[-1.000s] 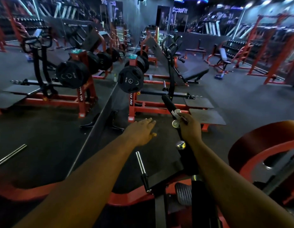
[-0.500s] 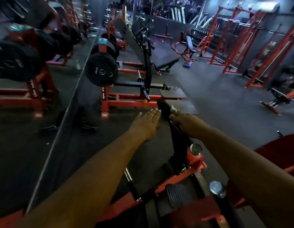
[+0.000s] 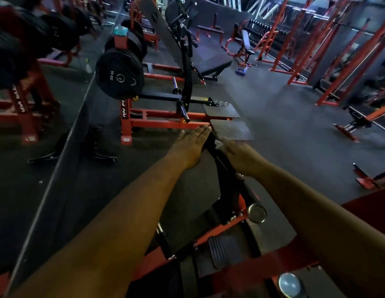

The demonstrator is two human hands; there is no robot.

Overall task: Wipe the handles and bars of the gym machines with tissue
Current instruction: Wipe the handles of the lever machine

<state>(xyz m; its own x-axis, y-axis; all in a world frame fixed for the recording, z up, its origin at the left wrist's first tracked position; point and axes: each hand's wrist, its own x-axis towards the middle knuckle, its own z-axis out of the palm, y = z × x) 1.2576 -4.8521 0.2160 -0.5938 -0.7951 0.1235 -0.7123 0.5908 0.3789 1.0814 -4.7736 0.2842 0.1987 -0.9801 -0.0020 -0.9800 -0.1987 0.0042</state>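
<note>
Both my arms reach forward over a red machine (image 3: 228, 269). My left hand (image 3: 190, 147) is flat, fingers (image 3: 201, 133) straight and together, holding nothing, its edge just beside the left side of a black handle (image 3: 222, 166) that slopes up and away from the frame. My right hand (image 3: 238, 154) lies on the right side of that handle, near its upper end, with a bit of white tissue (image 3: 219, 143) showing at the fingertips; I cannot tell how tightly those fingers close on it. A chrome cap (image 3: 256, 212) sits on a bar end lower down, by my right forearm. Beyond the hands stands another red rack loaded with black plates (image 3: 119, 75), and a mirror (image 3: 36, 117) runs along the left.
</note>
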